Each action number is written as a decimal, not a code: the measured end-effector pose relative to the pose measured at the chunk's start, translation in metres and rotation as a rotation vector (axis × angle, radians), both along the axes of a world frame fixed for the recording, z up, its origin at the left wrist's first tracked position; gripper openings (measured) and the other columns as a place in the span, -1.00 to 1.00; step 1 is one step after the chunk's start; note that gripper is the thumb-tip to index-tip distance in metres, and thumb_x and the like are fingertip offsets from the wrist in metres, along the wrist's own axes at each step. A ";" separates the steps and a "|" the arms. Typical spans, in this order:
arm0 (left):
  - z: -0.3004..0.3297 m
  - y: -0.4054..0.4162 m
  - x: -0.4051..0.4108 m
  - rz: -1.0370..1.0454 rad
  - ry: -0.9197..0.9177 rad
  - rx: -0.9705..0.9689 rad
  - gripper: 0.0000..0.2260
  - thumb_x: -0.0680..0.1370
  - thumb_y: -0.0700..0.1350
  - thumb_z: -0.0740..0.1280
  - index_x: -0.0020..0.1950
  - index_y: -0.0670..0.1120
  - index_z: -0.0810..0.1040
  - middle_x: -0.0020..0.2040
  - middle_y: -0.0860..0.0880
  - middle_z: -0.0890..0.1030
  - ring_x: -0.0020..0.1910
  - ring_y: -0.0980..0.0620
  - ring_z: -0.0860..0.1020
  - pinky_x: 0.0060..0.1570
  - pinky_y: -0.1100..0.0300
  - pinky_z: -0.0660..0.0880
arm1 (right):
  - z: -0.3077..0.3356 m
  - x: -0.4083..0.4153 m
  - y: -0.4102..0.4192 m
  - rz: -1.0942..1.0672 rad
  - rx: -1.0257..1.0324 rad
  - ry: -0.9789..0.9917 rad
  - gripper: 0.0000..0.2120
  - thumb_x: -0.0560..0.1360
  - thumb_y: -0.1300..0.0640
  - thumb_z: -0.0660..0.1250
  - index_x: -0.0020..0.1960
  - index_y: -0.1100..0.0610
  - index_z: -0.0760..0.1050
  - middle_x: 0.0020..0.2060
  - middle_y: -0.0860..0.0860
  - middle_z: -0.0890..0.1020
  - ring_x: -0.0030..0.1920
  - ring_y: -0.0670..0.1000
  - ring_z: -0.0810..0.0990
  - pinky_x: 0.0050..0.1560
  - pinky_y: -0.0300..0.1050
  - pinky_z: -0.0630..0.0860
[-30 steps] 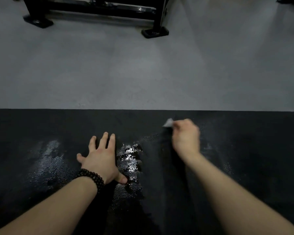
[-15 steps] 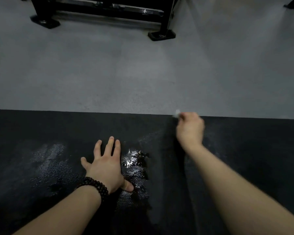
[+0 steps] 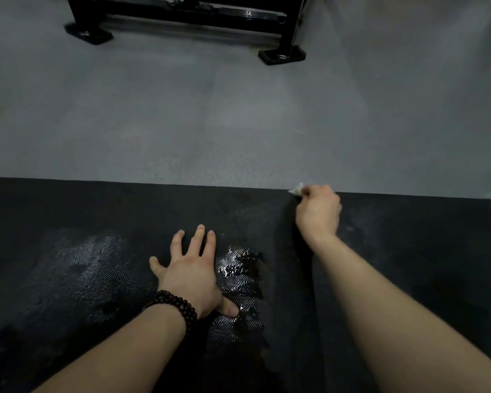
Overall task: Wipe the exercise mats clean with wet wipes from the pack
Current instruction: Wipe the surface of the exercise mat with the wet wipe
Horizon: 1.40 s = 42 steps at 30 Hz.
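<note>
Down on the black textured rubber mat [image 3: 97, 211], we press our left hand [image 3: 192, 272] flat, fingers spread, with wet glistening patches just beside it. Our right hand [image 3: 318, 212] clenches a small crumpled white wipe [image 3: 296, 190] at the mat's far edge.

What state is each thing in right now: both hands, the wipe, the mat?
left hand: flat on the mat, fingers spread, holding nothing.
right hand: curled round the wipe at the mat's far edge.
wet wipe: bunched, only a white corner showing past the fingers.
exercise mat: lying flat on the floor, glistening wet patches beside the left hand.
bead bracelet: on the left wrist.
</note>
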<state>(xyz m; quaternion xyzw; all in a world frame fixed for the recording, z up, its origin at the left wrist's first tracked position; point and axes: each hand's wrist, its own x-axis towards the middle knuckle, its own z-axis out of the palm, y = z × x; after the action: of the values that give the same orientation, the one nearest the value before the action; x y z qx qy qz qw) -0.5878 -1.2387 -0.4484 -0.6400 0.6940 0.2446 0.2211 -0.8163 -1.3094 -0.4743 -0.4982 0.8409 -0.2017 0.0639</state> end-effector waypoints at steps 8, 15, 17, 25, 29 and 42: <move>0.024 -0.040 0.033 -0.276 -0.048 -0.018 0.07 0.34 0.28 0.57 0.66 0.21 -0.05 0.65 0.18 0.00 0.61 -0.06 0.03 0.49 -0.09 0.32 | -0.004 0.109 0.024 0.413 0.035 -0.035 -0.71 0.56 0.18 0.21 0.22 0.06 0.58 0.01 0.13 0.57 -0.02 0.19 0.58 -0.08 -0.06 0.47; 0.014 -0.037 0.043 -0.388 -0.121 -0.158 0.15 0.29 0.04 0.66 0.61 0.28 -0.09 0.62 0.12 -0.07 0.57 -0.04 0.01 0.40 -0.21 0.37 | 0.008 0.041 0.004 0.132 0.002 -0.047 -0.72 0.50 0.27 0.24 0.08 0.08 0.65 -0.05 0.15 0.59 -0.06 0.23 0.57 -0.05 -0.05 0.47; 0.012 -0.048 0.041 -0.324 -0.105 -0.113 0.17 0.24 0.04 0.68 0.58 0.31 -0.08 0.62 0.03 -0.20 0.61 -0.15 -0.17 0.44 -0.39 0.22 | -0.001 0.025 -0.004 -0.032 0.008 -0.064 -0.70 0.49 0.31 0.20 0.08 0.12 0.63 -0.04 0.16 0.58 -0.05 0.25 0.56 -0.03 -0.03 0.48; 0.005 -0.055 0.063 -0.231 0.015 -0.107 0.32 0.21 0.18 0.67 0.66 0.09 -0.21 0.61 0.26 -0.30 0.62 0.10 -0.26 0.52 -0.25 0.15 | 0.002 0.131 0.004 0.490 0.078 -0.113 -0.74 0.54 0.21 0.25 0.16 0.08 0.62 0.02 0.15 0.58 0.00 0.19 0.57 0.00 -0.07 0.48; 0.004 -0.055 0.070 -0.246 0.045 -0.119 0.29 0.23 0.25 0.64 0.65 0.16 -0.24 0.59 0.28 -0.35 0.61 0.12 -0.28 0.53 -0.21 0.14 | 0.007 0.079 -0.020 0.052 0.079 -0.042 -0.73 0.46 0.27 0.24 0.05 0.10 0.65 -0.04 0.16 0.61 -0.02 0.24 0.57 -0.06 -0.04 0.47; 0.009 -0.055 0.075 -0.292 -0.009 -0.126 0.24 0.26 0.34 0.58 0.65 0.20 -0.23 0.66 0.01 -0.29 0.64 -0.15 -0.22 0.50 -0.21 0.20 | 0.025 0.100 -0.010 0.031 -0.011 -0.053 -0.74 0.49 0.28 0.25 0.06 0.13 0.65 -0.03 0.19 0.61 -0.02 0.26 0.58 0.00 0.01 0.54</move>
<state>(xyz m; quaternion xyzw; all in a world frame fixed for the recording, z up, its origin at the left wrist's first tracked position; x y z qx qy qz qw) -0.5132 -1.2941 -0.4395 -0.5462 0.7926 0.1627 0.2168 -0.7166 -1.3190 -0.4497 -0.5059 0.8300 -0.2182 0.0864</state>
